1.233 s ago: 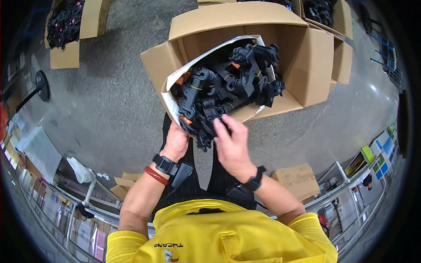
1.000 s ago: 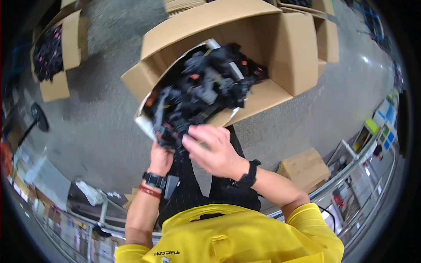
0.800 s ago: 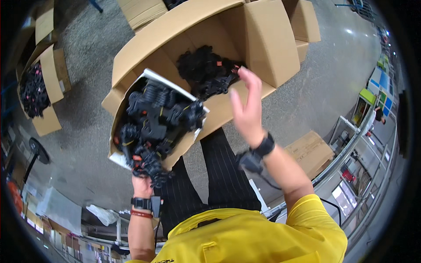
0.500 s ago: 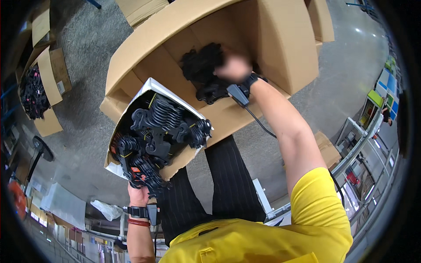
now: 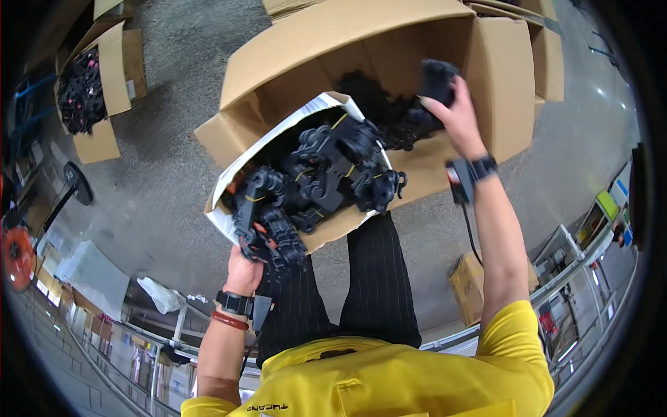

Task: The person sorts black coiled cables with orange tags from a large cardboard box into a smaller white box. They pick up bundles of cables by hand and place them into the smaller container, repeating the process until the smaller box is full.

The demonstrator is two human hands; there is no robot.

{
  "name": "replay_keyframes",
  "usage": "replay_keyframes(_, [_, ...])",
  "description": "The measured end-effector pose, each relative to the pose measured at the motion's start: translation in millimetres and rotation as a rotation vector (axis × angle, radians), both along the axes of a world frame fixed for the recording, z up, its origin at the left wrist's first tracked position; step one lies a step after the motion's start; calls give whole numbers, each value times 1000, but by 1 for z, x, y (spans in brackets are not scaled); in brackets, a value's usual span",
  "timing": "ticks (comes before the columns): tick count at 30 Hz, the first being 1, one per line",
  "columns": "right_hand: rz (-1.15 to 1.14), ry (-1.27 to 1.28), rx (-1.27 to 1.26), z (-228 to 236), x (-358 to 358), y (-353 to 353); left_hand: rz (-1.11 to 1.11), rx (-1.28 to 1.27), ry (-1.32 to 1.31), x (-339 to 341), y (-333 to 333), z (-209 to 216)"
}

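Note:
A white-edged carton [image 5: 340, 233] is tilted in front of me, filled with bundles of black plastic hooked pieces [image 5: 316, 167], some tied with yellow bands. My left hand [image 5: 244, 270] grips it at the lower left corner, beneath the overhanging pieces; most of its fingers are hidden. Behind it stands a large open cardboard box [image 5: 506, 90] with more black pieces [image 5: 404, 125] inside. Over that box's right part, my right hand [image 5: 460, 117] is closed around a black bundle [image 5: 438, 82], slightly blurred by motion.
At the far left, another open cardboard box [image 5: 111, 69] holds dark pieces with pink bits. More cartons [image 5: 545, 59] stand behind the large box at the right. A small carton [image 5: 469, 288] sits on the floor near my right elbow. Metal rails [image 5: 566, 257] run along the right.
My right hand has shifted right within the view and now shows a black bundle in its grip. The tilted carton and my left hand also appear farther right as the view has turned.

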State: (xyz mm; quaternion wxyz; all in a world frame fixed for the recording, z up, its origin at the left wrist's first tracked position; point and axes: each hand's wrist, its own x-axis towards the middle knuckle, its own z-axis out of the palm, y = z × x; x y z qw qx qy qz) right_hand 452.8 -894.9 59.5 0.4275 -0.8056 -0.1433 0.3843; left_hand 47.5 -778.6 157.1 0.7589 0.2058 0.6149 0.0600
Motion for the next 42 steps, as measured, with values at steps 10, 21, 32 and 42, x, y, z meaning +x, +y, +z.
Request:
replay_keyframes(10, [726,-402,52,180,-128,41,103,-34,-121,27,-7,3])
replay_keyframes(21, [279,-357,-610,-23,-19,-54,134,-98,83,-52,-3,-14])
replay_keyframes(32, [316,-244,-867,-139,-4,-81,139,-94,90,-55,-5,-9])
replay_keyframes(42, [186,123,-577,-110,26,-92,78,-46,25,-47,-11,-15])
